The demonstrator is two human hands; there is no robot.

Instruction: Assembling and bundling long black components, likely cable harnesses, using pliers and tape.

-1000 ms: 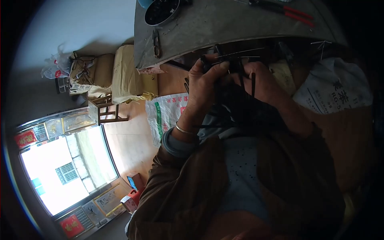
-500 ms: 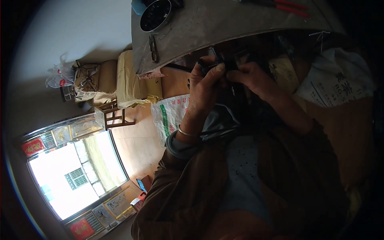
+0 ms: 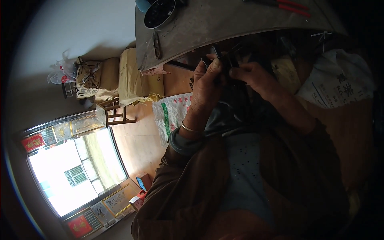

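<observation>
My left hand [image 3: 207,85] is closed, its thumb pressed on a dark, glossy black part [image 3: 217,50] that sticks up past the fingertips. Close beside it, my right hand [image 3: 256,80] has its thumb and index finger pinched together against dark material. What that pinch holds is too dark to make out. Both hands are just off the near edge of a grey table [image 3: 208,25], above my lap. On the tabletop lie small metal snips [image 3: 156,46] and a red-handled tool [image 3: 294,9]. A round bowl [image 3: 149,27] there contains black pieces.
A white printed sack [image 3: 334,88] lies at the right. On the left are a white bag with a green stripe [image 3: 165,114], a wooden stool [image 3: 116,114] and a cardboard box [image 3: 130,78]. Under the table edge it is very dark. A bright doorway [image 3: 80,172] stands lower left.
The black part now stands up more plainly above my left thumb. My hands have shifted slightly against each other, and the whole view has moved a little.
</observation>
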